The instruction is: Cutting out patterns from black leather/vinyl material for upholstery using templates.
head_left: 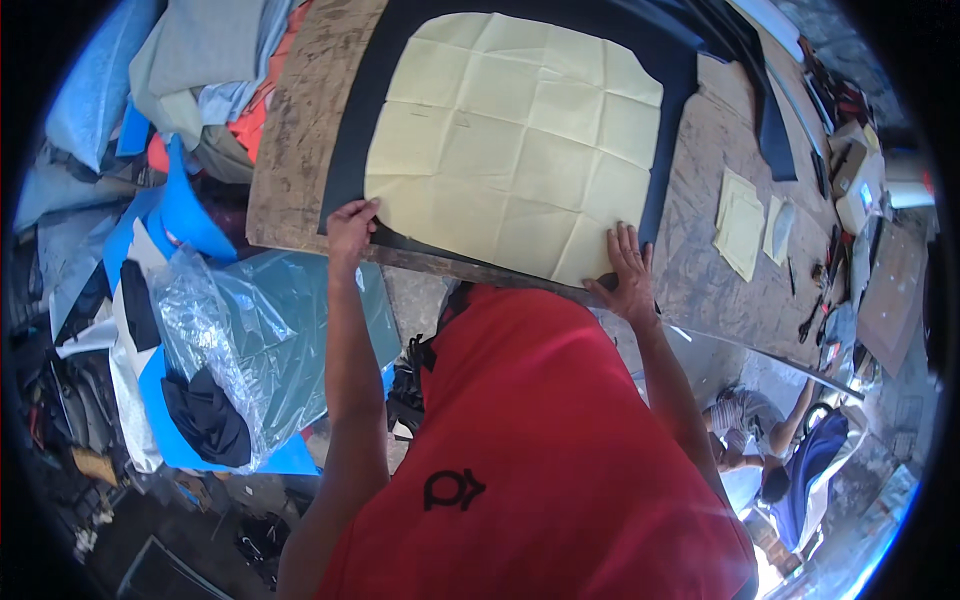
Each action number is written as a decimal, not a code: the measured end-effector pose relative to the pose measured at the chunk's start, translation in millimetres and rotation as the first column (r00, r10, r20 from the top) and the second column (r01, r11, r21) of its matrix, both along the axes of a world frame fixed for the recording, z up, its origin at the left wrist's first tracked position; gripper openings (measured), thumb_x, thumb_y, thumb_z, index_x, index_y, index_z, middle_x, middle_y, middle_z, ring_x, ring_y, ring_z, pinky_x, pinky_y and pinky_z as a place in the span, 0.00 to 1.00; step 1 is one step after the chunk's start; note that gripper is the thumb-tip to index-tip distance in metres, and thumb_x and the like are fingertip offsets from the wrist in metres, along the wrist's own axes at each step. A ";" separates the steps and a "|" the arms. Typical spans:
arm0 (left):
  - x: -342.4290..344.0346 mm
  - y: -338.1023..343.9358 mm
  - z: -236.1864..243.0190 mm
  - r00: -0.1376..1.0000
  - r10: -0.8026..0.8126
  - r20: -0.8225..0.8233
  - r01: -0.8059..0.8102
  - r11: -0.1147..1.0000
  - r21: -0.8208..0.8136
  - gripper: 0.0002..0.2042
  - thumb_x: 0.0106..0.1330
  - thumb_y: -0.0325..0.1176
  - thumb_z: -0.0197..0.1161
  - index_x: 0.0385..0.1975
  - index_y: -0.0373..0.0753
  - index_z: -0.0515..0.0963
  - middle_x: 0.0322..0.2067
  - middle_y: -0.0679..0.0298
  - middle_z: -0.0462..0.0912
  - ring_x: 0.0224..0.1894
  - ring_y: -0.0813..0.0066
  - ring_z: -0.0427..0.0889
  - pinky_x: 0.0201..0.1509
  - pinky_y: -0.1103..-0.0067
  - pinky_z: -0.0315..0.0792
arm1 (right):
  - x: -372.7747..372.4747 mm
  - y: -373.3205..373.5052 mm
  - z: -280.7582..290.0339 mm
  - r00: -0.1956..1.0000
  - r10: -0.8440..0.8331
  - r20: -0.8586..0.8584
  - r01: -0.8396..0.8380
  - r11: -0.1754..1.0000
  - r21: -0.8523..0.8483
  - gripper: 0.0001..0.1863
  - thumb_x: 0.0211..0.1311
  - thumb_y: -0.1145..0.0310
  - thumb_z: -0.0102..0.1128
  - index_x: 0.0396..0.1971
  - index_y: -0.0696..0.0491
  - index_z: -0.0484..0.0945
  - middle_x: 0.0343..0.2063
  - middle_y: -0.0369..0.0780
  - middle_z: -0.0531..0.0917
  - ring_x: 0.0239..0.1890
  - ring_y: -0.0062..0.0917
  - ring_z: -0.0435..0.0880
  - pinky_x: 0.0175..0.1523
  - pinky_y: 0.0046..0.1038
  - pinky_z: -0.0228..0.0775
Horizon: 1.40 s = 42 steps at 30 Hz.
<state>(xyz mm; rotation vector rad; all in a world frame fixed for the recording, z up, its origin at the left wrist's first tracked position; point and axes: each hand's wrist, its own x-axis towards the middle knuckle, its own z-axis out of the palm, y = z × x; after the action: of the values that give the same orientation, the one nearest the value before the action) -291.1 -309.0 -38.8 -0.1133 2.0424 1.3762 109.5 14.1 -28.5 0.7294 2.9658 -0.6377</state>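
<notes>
A large cream paper pattern [515, 150], creased in a grid of folds, lies on a black sheet of material [350, 150] over the wooden table [290, 130]. At the near left corner my left hand [352, 230] is closed, its fingers pinching the black sheet's edge beside the paper; whether paper is also caught between them I cannot tell. My right hand [627, 272] rests with fingers stretched out on the pattern's near right corner, thumb apart. The black sheet shows as a border around most of the paper.
Small cream paper pieces [740, 222] and scissors [812, 318] lie to the right on the table. Plastic-wrapped green material [290, 330] and piled cloth [200, 60] stand left. Another person [760, 440] works at the lower right, beyond the table edge.
</notes>
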 end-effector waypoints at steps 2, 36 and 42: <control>0.3 -5.9 -4.9 0.986 0.163 -0.031 -0.162 0.986 0.032 0.12 0.66 0.38 0.74 0.40 0.35 0.85 0.18 0.70 0.78 0.12 0.86 0.64 0.15 0.86 0.54 | 0.2 2.1 1.5 1.000 0.011 0.015 -0.011 1.000 0.013 0.54 0.55 0.45 0.72 0.79 0.53 0.58 0.80 0.49 0.56 0.83 0.45 0.47 0.79 0.64 0.39; -6.9 12.1 21.1 0.980 0.069 0.189 -0.103 0.979 0.174 0.09 0.72 0.32 0.69 0.40 0.33 0.79 0.26 0.62 0.81 0.21 0.79 0.79 0.26 0.84 0.77 | 6.9 12.8 -10.3 1.000 -0.023 0.002 0.023 0.996 -0.089 0.64 0.37 0.42 0.81 0.78 0.48 0.62 0.80 0.43 0.58 0.83 0.41 0.51 0.78 0.63 0.40; -12.0 -8.8 1.9 0.977 0.174 0.123 -0.201 0.945 0.259 0.12 0.69 0.28 0.71 0.45 0.32 0.76 0.26 0.59 0.81 0.18 0.77 0.79 0.23 0.83 0.77 | 1.1 11.7 -5.4 1.000 -0.015 0.009 0.016 0.995 -0.099 0.63 0.37 0.42 0.81 0.77 0.48 0.63 0.80 0.43 0.58 0.83 0.41 0.51 0.78 0.62 0.40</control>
<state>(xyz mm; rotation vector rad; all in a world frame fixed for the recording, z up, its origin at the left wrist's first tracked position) -303.1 -317.8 -36.9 -0.2572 1.7800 1.7200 110.6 25.8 -33.9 0.7462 2.8997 -0.7740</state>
